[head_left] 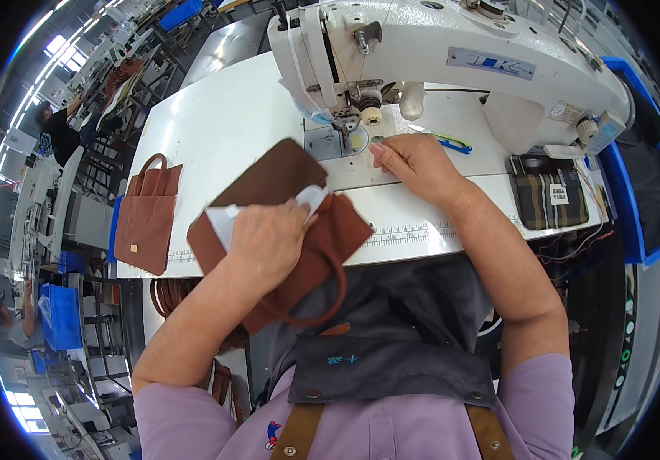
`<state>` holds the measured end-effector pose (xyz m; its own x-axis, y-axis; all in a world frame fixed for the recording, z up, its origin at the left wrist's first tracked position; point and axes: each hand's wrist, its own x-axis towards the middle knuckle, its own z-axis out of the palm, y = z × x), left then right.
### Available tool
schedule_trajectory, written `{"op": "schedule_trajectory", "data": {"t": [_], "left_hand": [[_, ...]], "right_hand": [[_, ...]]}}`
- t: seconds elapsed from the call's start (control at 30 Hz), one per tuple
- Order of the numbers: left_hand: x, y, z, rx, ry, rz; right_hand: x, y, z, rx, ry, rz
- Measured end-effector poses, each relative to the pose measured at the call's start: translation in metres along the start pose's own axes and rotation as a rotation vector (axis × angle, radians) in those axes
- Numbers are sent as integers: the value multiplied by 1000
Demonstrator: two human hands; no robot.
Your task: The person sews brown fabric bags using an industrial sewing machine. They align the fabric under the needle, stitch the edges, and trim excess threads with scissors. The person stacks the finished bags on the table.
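My left hand (268, 238) is closed on a brown handbag piece (345, 222), its fingers pressed over the opening where a white sheet (224, 224) sticks out. A darker brown panel (280, 172) rises behind that hand, and a looped handle (337, 295) hangs toward my lap. The bag piece lies tilted over the table's front edge. My right hand (426, 169) rests beside the needle plate of the white sewing machine (422, 46), thumb and fingers pinched together. What sits between those fingertips, if anything, is too small to make out.
Left on the white table (192, 115) lies another brown bag piece with a handle (146, 218). Green-and-blue thread snips (452, 143) lie behind my right hand. A dark striped fabric pouch (551, 195) is at the right, near a blue bin (636, 207). Other people work farther left.
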<state>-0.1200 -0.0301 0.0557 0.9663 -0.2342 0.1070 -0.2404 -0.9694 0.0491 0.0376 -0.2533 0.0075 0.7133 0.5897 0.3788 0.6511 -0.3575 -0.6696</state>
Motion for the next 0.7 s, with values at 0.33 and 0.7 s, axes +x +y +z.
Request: {"op": "schedule_trajectory", "data": {"t": [0.33, 0.7], "left_hand": [[-13, -33, -69, -92, -38, -136], [-5, -50, -113, -549, -66, -38]], "right_hand": [[-17, -19, -6, 73, -13, 17], [-68, -84, 36, 163, -243, -28]]}}
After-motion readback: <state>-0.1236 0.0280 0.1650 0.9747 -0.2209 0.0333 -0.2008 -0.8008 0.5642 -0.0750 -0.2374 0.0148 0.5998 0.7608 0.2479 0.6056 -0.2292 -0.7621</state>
